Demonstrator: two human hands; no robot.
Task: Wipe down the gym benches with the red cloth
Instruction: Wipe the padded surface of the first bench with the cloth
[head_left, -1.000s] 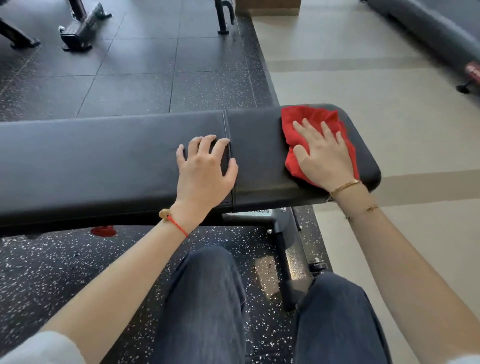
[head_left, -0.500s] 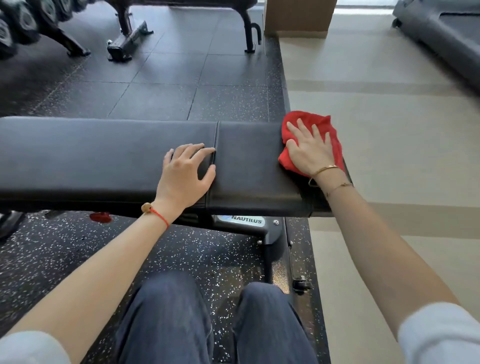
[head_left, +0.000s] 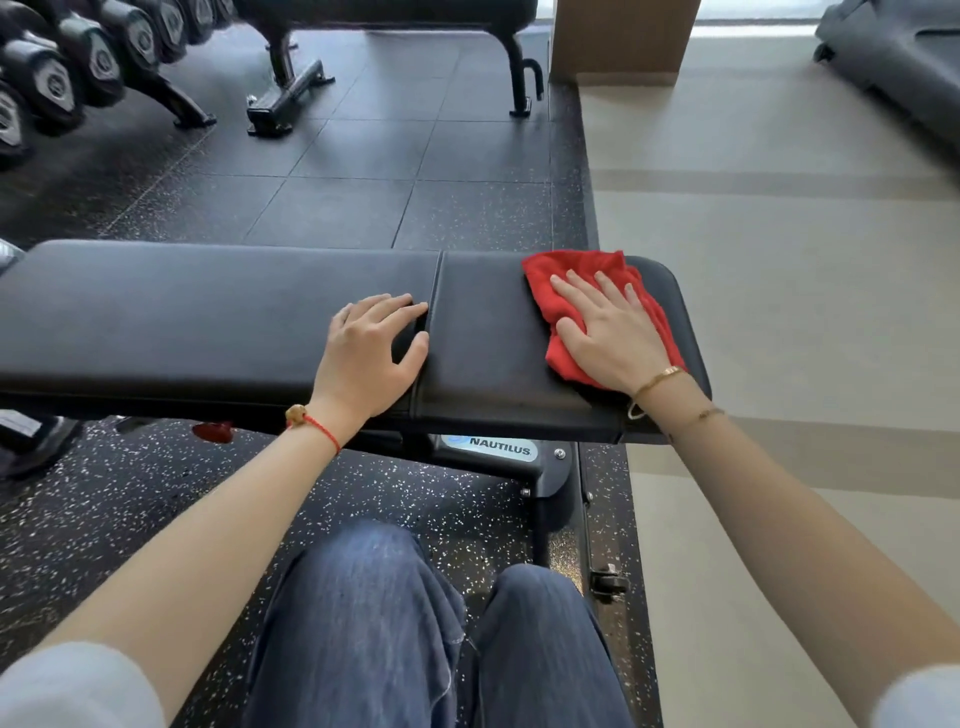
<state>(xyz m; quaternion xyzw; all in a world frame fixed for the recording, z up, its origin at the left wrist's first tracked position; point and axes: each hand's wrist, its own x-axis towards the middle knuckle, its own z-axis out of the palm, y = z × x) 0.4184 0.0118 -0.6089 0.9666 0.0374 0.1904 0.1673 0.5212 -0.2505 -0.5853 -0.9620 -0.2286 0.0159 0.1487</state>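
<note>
Single head-worn wide-angle view, aimed forward and steeply down from above the knees. Close range: black bench (head_left: 218, 322) spans mid-frame from 9 to 3 o'clock, forearms entering from 7 and 5 o'clock. Far floor and dumbbell rack (head_left: 57, 73) toward 11 o'clock. No second view to overlap.
</note>
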